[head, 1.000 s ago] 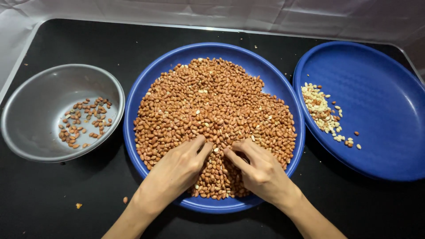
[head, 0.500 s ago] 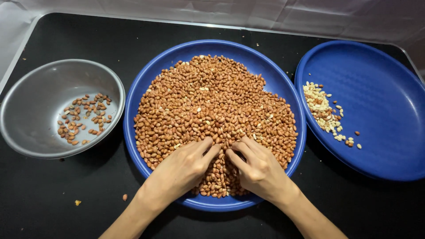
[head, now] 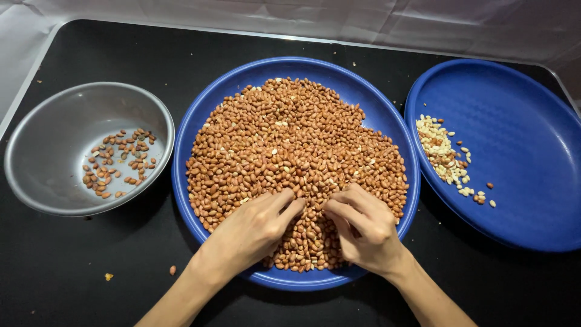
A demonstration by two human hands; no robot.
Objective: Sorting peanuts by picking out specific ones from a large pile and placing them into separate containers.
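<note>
A big blue round tray [head: 218,109] in the middle holds a wide heap of red-brown peanuts [head: 290,145]. My left hand [head: 251,230] rests on the near part of the heap, fingers bent and pressed into the nuts. My right hand [head: 363,227] lies just beside it, fingertips curled down among the peanuts. The fingertips of both hands almost meet. Whether either hand pinches a nut is hidden by the fingers.
At the left stands a grey metal bowl [head: 42,151] with a few red-brown peanuts [head: 118,160] in it. A second blue tray [head: 520,139] at the right carries a small strip of pale skinless peanuts [head: 445,157]. Stray bits [head: 172,269] lie on the black table.
Both hands have stayed on the near part of the heap, their fingers shifting slightly among the peanuts. The camera view has shifted a little.
</note>
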